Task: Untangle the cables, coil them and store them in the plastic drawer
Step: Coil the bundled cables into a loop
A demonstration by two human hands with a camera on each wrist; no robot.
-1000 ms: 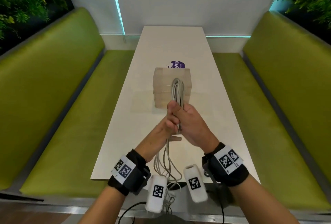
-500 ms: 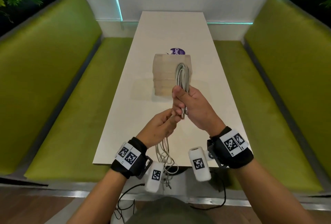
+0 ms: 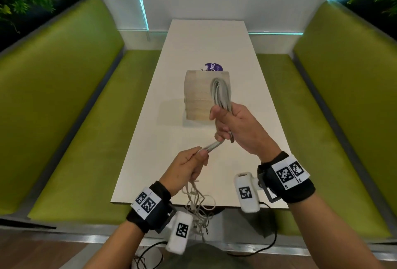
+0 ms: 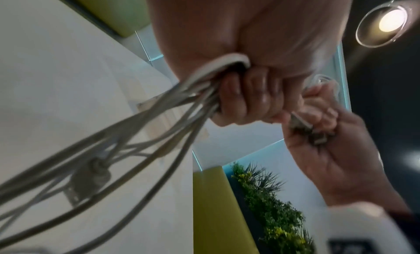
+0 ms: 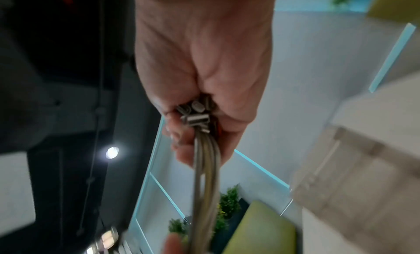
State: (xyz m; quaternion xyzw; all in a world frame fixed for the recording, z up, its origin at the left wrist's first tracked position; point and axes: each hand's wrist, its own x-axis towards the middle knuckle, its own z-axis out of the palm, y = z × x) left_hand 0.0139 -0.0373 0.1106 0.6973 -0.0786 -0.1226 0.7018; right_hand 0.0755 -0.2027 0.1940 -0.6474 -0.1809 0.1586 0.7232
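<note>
1. Cables (image 3: 221, 94), grey-white, gathered in a looped bundle held above the middle of the tabletop (image 3: 150, 150), in front of the plastic drawer (image 3: 197, 94).
2. Right hand (image 3: 236, 129) clenched round the bundle, loops sticking up past the fist; metal plug ends (image 5: 195, 116) bunched at the heel of the palm in the right wrist view.
3. Left hand (image 3: 189, 165) closed on several strands running from the right fist, lower and nearer the near edge of the tabletop.
4. Loose tangle (image 3: 199, 206) hanging below the left hand, draped over the near edge and down past it.
5. Plastic drawer: translucent, stacked tiers, standing at the tabletop's centre, apart from both hands.
6. Purple round sticker (image 3: 213, 67) just behind the drawer, toward the far edge.
7. Green benches (image 3: 64, 107) along both long edges.
</note>
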